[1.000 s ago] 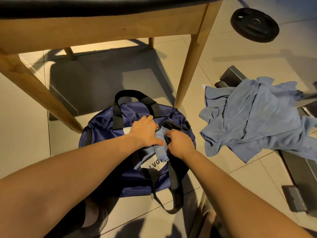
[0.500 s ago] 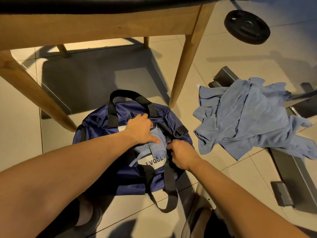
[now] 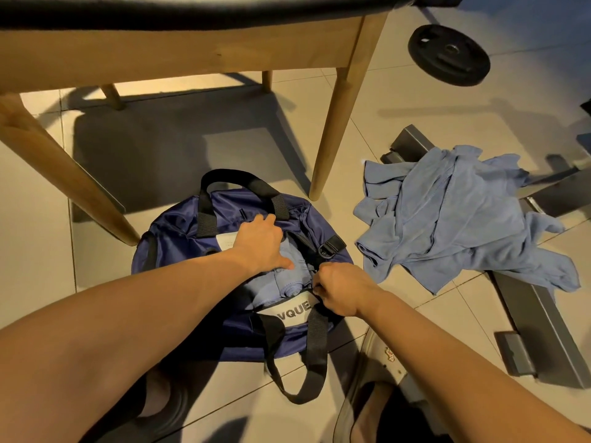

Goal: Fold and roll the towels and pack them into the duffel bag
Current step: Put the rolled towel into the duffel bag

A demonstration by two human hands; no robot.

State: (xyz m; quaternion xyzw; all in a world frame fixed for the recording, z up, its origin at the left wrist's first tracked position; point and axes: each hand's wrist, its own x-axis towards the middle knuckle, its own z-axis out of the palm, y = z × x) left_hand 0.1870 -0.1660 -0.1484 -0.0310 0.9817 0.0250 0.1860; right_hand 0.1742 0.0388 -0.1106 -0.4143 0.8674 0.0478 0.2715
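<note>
One rolled towel [image 3: 287, 279] sits in the duffel bag [image 3: 179, 225] under the flat-fingered left hand [image 3: 260, 243]; right hand [image 3: 339, 289] pinches its rim.

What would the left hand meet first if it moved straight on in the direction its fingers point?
Most likely the far side of the duffel bag, near the base of its black handle; the wooden table leg stands farther along. Depth is uncertain.
</note>
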